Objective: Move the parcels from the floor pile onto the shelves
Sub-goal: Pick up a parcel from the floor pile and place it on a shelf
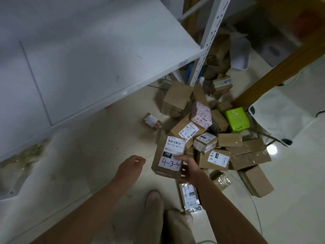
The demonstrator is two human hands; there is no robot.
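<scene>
Cardboard parcel point(168, 155), long axis near-to-far

A parcel storeroom or courier pick-up point, seen from above. Plain white metal shelving point(88, 50) with a perforated upright post point(209, 43) stands over a pale tiled floor point(84, 155). A small tag point(183, 63) is stuck on the shelf's front edge. On the floor lies a loose pile of parcels point(204, 143), mostly brown cardboard boxes sealed with tape, with a pink patterned box point(201, 115) and a bright green packet point(237, 120) among them. Many carry printed barcode labels; one brown box point(164, 173) has a label point(173, 152) with "4-3-4" handwritten in blue.
</scene>
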